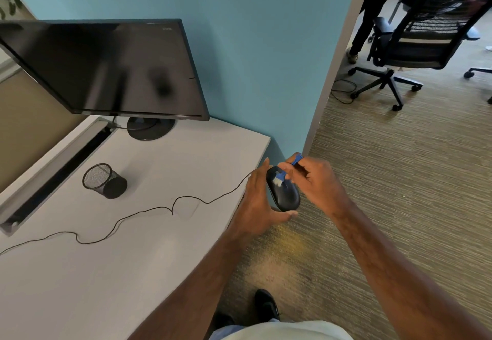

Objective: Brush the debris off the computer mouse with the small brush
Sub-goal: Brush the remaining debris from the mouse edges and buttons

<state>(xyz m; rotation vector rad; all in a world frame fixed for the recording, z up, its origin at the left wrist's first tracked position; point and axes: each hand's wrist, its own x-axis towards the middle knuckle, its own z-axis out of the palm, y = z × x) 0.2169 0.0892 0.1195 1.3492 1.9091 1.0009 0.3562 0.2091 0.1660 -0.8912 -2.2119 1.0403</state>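
Note:
A black wired computer mouse (285,194) is held in the air just past the desk's right edge, above the carpet. My left hand (257,201) cradles it from the left and below. My right hand (318,182) pinches a small blue brush (295,160) by its handle, and its white bristles (278,180) rest on the front top of the mouse. The mouse's thin black cable (159,208) trails left across the white desk (133,273).
A dark monitor (106,68) stands at the back of the desk, with a black mesh cup (105,180) lying on its side in front. A teal partition (266,60) rises behind. Office chairs (415,36) and a standing person are at upper right. My shoe (266,305) is on the carpet below.

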